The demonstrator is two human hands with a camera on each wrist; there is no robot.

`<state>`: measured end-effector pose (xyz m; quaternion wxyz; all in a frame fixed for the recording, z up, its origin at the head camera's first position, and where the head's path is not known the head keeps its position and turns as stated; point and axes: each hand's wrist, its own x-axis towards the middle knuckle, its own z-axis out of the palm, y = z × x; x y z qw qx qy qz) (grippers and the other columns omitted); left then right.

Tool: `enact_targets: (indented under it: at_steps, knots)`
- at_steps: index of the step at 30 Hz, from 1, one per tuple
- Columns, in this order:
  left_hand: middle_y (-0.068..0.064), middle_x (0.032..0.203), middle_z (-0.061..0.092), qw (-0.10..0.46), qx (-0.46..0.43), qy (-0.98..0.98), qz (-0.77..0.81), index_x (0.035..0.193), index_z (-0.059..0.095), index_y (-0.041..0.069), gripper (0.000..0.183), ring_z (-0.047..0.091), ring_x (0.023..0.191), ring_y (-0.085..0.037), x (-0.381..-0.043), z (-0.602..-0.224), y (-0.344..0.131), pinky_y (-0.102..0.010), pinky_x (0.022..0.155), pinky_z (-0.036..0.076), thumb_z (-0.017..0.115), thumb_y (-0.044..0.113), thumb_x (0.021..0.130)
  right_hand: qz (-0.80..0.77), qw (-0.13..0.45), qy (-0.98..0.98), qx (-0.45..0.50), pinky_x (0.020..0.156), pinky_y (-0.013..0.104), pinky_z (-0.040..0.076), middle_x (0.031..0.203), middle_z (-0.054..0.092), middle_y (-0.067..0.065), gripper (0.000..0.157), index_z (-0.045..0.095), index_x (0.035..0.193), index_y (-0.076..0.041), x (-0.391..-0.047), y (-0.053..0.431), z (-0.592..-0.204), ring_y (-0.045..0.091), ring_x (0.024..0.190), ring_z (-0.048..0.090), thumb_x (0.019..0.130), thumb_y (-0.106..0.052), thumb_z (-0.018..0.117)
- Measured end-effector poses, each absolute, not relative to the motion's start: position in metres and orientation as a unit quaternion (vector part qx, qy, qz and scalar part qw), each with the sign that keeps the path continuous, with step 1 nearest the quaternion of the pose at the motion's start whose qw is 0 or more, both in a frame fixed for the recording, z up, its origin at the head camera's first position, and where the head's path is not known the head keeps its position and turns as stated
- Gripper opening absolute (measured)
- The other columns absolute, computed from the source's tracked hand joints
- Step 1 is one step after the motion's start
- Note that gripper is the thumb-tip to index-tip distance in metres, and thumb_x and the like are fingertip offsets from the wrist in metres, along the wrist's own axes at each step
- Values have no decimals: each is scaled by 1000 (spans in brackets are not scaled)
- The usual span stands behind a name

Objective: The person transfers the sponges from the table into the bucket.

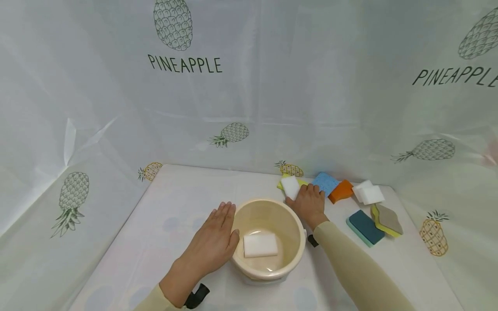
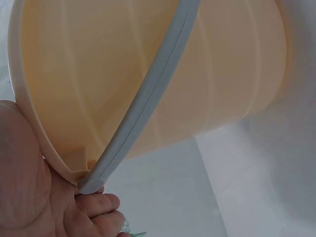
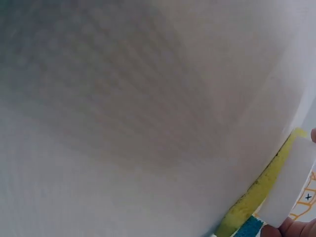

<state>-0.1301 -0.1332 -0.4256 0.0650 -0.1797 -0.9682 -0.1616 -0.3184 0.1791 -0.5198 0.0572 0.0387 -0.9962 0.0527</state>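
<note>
A cream bucket (image 1: 268, 207) with a grey handle (image 2: 148, 94) stands between the hands, and a white sponge block (image 1: 260, 245) lies on its bottom. My left hand (image 1: 214, 242) rests against the left side of the rim with its fingers straight; the left wrist view shows its fingertips beside the handle's joint. Beyond the bucket, my right hand (image 1: 310, 203) is at another white sponge block (image 1: 290, 187), which lies on a yellow sponge (image 3: 261, 190). In the right wrist view thumb and fingers pinch this white block (image 3: 289, 182) at its two ends.
Right of the right hand lie a blue sponge (image 1: 325, 182), an orange sponge (image 1: 340, 191) and white blocks (image 1: 372, 195). Nearer are a dark teal sponge (image 1: 365, 227) and a grey-and-yellow sponge (image 1: 387, 220). A pineapple-print sheet (image 1: 249, 95) rises behind the white table (image 1: 175, 194).
</note>
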Motion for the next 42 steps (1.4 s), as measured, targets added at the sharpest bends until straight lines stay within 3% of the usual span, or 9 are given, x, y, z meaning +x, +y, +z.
enact_targets:
  at_steps: [8,15,22,30,42]
  knots:
    - [-25,168,35,60,-179,-969,-158,161,34,-7,64,29,160,-36,-130,-425,-133,-51,130,27,44,31,111,55,94,-993,55,75,48,38,93,49,17,60,53,97,1,-315,183,-509,38,91,47,92,-58,59]
    - [-25,168,35,62,-181,-968,-161,161,34,-7,64,30,159,-37,-132,-426,-134,-51,130,27,47,30,111,48,124,-987,87,80,50,41,102,54,20,60,58,107,4,-307,185,-496,40,99,49,90,-53,64]
    - [-25,168,35,62,-180,-968,-162,161,34,-7,64,29,159,-37,-132,-426,-135,-52,130,27,47,30,111,41,165,-977,126,80,52,42,104,58,23,58,58,110,5,-296,190,-479,41,97,51,87,-48,68]
    - [-25,167,36,63,-182,-968,-158,160,35,-7,64,30,159,-37,-133,-425,-134,-51,130,27,48,30,110,29,188,-966,175,87,56,47,114,64,24,66,59,125,4,-283,195,-457,42,102,54,87,-48,69]
    - [-24,169,33,50,-183,-969,-156,161,33,-7,64,28,160,-37,-132,-424,-134,-51,131,26,44,33,112,37,227,-937,264,91,56,45,117,63,22,62,63,127,2,-257,197,-413,42,107,53,87,-45,68]
